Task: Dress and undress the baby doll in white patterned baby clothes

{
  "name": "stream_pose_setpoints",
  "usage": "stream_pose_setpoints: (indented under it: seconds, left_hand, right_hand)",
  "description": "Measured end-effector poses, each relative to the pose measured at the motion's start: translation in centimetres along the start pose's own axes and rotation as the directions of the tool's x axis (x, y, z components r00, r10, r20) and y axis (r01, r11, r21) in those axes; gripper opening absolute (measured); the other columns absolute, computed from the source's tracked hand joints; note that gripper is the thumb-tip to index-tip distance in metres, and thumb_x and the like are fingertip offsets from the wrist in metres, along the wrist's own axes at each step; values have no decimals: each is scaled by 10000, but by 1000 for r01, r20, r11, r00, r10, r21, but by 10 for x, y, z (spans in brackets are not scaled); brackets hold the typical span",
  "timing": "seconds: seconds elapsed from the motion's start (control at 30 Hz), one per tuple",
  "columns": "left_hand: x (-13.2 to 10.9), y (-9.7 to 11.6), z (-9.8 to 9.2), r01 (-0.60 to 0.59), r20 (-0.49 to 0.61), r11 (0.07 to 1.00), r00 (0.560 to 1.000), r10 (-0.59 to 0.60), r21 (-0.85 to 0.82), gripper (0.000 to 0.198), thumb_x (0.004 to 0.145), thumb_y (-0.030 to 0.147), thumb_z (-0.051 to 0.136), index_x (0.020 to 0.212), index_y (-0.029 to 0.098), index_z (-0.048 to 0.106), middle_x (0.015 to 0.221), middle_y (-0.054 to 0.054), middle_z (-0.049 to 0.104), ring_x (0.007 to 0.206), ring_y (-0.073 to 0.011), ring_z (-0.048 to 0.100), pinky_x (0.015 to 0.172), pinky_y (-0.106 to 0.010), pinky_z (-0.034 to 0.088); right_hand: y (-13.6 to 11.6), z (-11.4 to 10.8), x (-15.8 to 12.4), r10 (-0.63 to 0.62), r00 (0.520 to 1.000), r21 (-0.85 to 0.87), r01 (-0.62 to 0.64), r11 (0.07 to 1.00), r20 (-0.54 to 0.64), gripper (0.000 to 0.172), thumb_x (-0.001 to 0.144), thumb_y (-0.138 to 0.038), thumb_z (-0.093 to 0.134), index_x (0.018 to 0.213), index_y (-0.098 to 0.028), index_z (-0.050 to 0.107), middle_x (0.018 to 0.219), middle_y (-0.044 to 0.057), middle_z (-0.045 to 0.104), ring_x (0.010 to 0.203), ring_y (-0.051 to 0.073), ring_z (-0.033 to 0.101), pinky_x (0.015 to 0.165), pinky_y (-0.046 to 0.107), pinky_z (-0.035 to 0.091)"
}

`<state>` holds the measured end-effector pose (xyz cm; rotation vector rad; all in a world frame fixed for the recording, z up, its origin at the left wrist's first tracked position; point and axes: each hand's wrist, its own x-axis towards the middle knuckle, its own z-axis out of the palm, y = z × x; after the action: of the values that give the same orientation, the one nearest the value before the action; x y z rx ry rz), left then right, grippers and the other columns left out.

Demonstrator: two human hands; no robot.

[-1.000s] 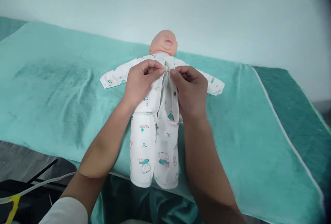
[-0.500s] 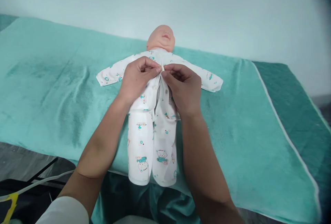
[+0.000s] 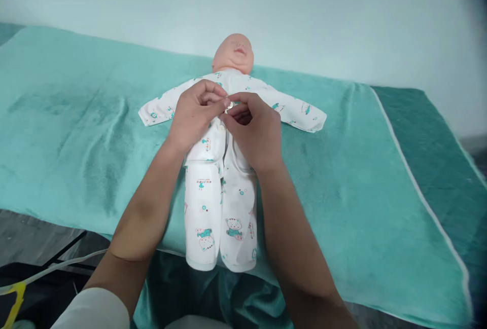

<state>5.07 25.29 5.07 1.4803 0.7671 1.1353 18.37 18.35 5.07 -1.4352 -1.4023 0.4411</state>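
Observation:
A baby doll (image 3: 238, 52) lies on its back, dressed in a white printed jacket (image 3: 300, 111) and matching trousers (image 3: 203, 212). At the jacket's front opening, over the chest, my left hand (image 3: 200, 111) pinches one edge of the cloth. My right hand (image 3: 256, 129) meets it there, thumb and fingers closed on the jacket's other edge. A small pale button shows between the fingertips. Below the hands the front hangs apart, and another button (image 3: 222, 127) is visible. Both sleeves are spread out sideways. The fingers hide part of the jacket front.
Under the doll is a green velvety sheet (image 3: 95, 116) on a bed, with a darker green cover (image 3: 429, 141) at the right. A pale wall (image 3: 323, 20) rises behind. At the lower left are a pale tube (image 3: 61, 266) and a yellow piece (image 3: 15, 303).
My right hand has shifted left and turned, its fingers now overlapping the left fingertips at the jacket opening. A button shows there now. The view has moved slightly.

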Motion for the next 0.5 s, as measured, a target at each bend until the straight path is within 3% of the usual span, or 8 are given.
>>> stream_pose_setpoints:
  seconds: [0.13, 0.2, 0.4, 0.5]
  left_hand:
    - [1, 3, -8, 28, 34, 1000, 999, -29, 8, 102, 834, 140, 738, 883, 203, 674, 741, 27, 680, 660, -88, 635, 655, -241, 519]
    - [0, 7, -12, 35, 63, 998, 997, -37, 46, 94, 820, 153, 754, 874, 195, 690, 758, 15, 695, 683, -95, 648, 663, -244, 519]
    - [-8, 24, -25, 1, 283, 968, 956, -74, 252, 76, 819, 255, 781, 833, 187, 750, 766, -17, 713, 716, -121, 648, 655, -257, 496]
    - [-10, 29, -30, -68, 390, 928, 917, -87, 367, 81, 799, 274, 792, 834, 203, 772, 761, -13, 693, 683, -109, 596, 600, -243, 453]
  right_hand:
    - [2, -8, -3, 16, 997, 64, -21, 998, 79, 414, 805, -195, 740, 1188, -268, 598, 949, -25, 664, 809, 132, 619, 772, 309, 527]
    - [-2, -15, -7, 41, 992, 57, -48, 997, 118, 437, 789, -202, 754, 1182, -262, 573, 975, -19, 660, 803, 131, 608, 749, 303, 518]
    - [-23, -32, -18, 111, 972, -326, -39, 945, 207, 160, 800, -208, 722, 818, -214, 564, 766, -9, 630, 666, 135, 512, 640, 298, 383]
    - [-25, -35, -19, 104, 975, -345, -30, 938, 197, 154, 833, -209, 686, 737, -208, 565, 696, -5, 617, 647, 138, 492, 624, 299, 341]
